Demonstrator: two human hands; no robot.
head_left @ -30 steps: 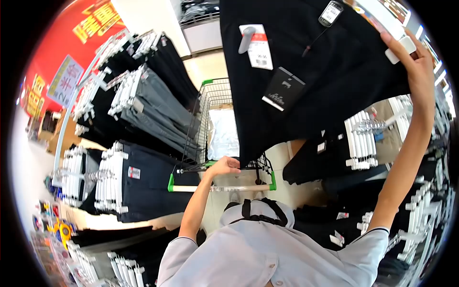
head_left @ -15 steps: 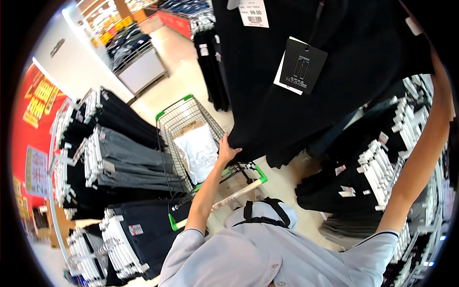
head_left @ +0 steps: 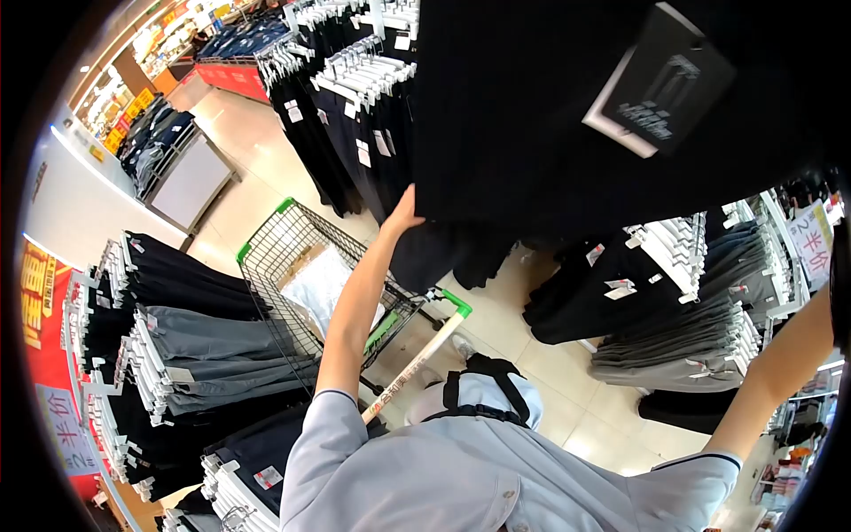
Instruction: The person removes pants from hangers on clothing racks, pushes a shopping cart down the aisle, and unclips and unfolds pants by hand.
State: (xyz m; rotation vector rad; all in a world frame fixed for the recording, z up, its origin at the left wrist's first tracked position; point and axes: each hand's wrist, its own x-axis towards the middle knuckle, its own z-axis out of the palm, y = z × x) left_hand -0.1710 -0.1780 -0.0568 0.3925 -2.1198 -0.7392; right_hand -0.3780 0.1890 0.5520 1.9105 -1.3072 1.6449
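Note:
A large pair of black trousers (head_left: pixel 514 133) hangs right before me and fills the upper right of the view. From it dangles a black card tag (head_left: pixel 678 84) with a drawing of trousers, a white card behind it. My left hand (head_left: pixel 406 211) grips the left edge of the trousers, its fingers partly hidden by the cloth. My right arm (head_left: pixel 780 372) reaches up to the right edge of the view, where the hand is lost from sight.
A shopping cart (head_left: pixel 266 257) with a white plastic package (head_left: pixel 324 279) in it stands below my left arm. Racks of grey trousers (head_left: pixel 208 341) are to the left, and more grey trousers (head_left: pixel 651 346) to the right. A display bin (head_left: pixel 182 182) stands at the far left.
The view has turned to the right. The black trousers are closer and higher, and the tag has swung up and right. My left hand stays at their edge; my right hand remains unseen.

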